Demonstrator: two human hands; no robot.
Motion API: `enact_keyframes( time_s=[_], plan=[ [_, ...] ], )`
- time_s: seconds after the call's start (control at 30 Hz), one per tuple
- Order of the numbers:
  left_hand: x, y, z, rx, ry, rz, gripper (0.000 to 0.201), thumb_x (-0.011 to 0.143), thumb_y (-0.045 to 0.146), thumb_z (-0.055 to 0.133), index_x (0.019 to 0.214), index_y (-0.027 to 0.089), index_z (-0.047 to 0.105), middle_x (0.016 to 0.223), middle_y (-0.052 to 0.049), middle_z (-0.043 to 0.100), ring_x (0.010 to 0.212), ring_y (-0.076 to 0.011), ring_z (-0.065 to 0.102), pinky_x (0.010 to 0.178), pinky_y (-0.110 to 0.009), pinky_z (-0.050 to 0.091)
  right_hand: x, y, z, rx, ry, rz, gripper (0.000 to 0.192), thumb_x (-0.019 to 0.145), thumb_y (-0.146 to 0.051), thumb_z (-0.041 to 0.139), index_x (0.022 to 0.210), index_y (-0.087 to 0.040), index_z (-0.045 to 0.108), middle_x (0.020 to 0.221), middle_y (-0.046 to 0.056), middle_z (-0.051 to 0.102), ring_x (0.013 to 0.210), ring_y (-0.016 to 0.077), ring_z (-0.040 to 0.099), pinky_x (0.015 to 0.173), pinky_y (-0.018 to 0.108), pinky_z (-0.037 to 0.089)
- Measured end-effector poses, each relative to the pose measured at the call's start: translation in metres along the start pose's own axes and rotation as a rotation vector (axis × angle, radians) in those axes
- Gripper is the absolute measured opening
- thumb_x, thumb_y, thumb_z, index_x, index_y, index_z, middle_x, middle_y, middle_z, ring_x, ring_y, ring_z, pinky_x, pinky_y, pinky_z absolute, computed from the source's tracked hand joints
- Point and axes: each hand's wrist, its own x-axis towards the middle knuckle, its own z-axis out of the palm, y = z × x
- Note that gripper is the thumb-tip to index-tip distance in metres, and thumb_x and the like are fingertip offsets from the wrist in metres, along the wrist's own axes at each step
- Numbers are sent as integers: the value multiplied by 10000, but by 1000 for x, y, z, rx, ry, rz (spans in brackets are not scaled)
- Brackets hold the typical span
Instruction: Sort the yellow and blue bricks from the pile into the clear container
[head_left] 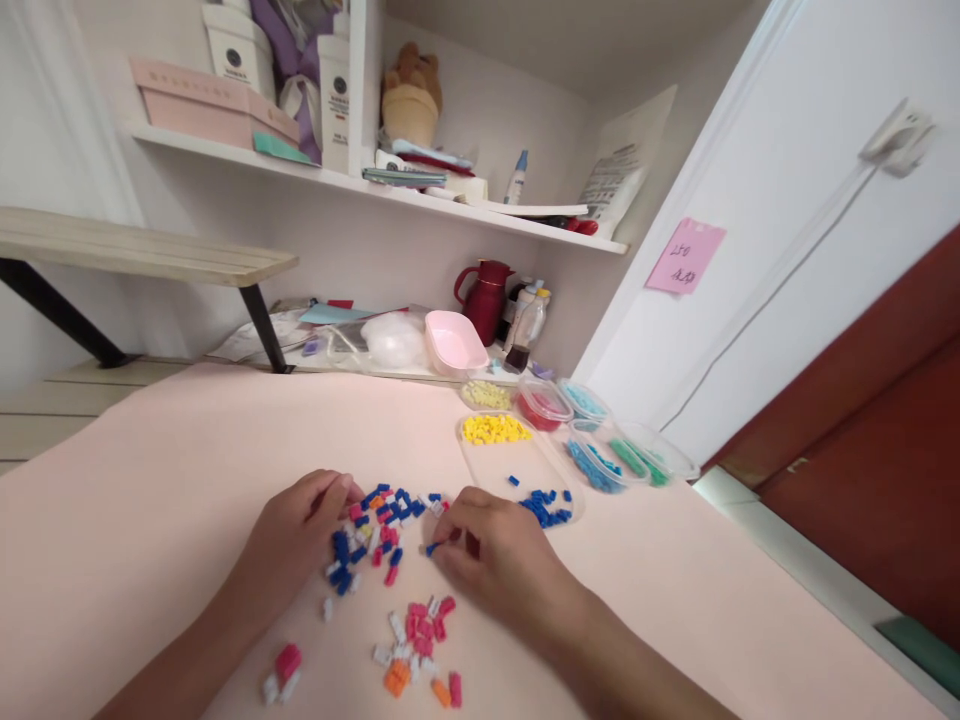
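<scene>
One blue brick [433,547], lying crosswise, sits pinched in the right hand [491,555]; left hand [296,540] rests loosely open on the brick pile [371,535].

Two bare forearms, no sleeves, left hand [300,530], right hand [495,560], no rings

I am counting two hands, six clear trays [525,470] and one red jug [486,298]; loose bricks [375,525] too many.

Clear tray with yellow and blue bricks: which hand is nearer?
Right. The right hand lies just below the clear tray, near its blue bricks. The left hand sits farther left, beyond the mixed brick pile.
</scene>
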Motion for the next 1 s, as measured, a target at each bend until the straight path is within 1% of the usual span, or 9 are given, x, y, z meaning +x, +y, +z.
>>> enact_keyframes(
  time_s=[0.13,0.27,0.37,0.47,0.57,0.67,0.83,0.9,1.0],
  plan=[
    [0,-1,0,-14,-9,-36,388,843,548,439,790,252,683,852,-31,744,858,-245,692,728,-314,535,-1,12,-34,25,119,48,128,801,-164,614,844,-240,708,851,-10,664,666,113,574,633,230,420],
    [4,-7,0,-28,-16,-57,383,833,566,445,813,264,680,887,-32,746,896,-256,690,766,-336,537,-7,30,-71,-13,253,195,91,832,-253,604,835,-238,694,847,-5,666,690,136,576,607,248,420],
    [7,-10,0,-16,-15,-42,406,800,607,453,798,273,685,907,-31,751,914,-265,690,805,-350,528,-11,38,-85,-136,189,312,118,814,-227,594,834,-243,709,873,1,677,723,153,594,627,264,418],
    [9,-8,0,16,1,-55,437,771,642,437,770,282,685,891,-28,760,921,-282,691,831,-374,522,-12,40,-85,-234,61,345,205,832,-197,555,904,-265,735,987,11,687,800,167,624,681,280,421],
    [9,-7,0,30,0,-86,419,762,622,428,753,289,682,873,-23,769,940,-289,691,861,-391,518,-8,44,-79,-269,122,342,333,895,-153,456,1070,-268,714,1114,36,667,904,180,628,736,290,427],
    [10,-10,0,30,-5,-98,387,758,593,442,755,287,678,862,-21,774,939,-290,697,866,-396,523,-1,56,-69,-336,181,275,457,841,-22,431,1142,-241,696,1200,63,647,1089,233,558,874,349,396],
    [13,-13,0,31,23,-97,395,753,587,429,763,278,674,843,-27,776,918,-294,704,887,-411,524,10,72,-52,-333,143,208,481,715,50,504,1005,-243,751,1139,63,687,1095,284,530,909,430,354],
    [14,-13,0,19,19,-108,408,735,596,424,751,275,674,837,-26,776,915,-289,706,888,-397,526,11,73,-52,-303,166,205,444,718,54,498,906,-247,765,1035,47,714,1038,255,557,896,404,370],
    [16,-12,0,18,11,-105,411,694,613,440,717,278,677,792,-8,775,868,-279,714,852,-375,546,10,72,-63,-258,259,208,439,784,34,453,954,-237,753,1052,47,709,1032,229,565,894,367,395]
  ],
)
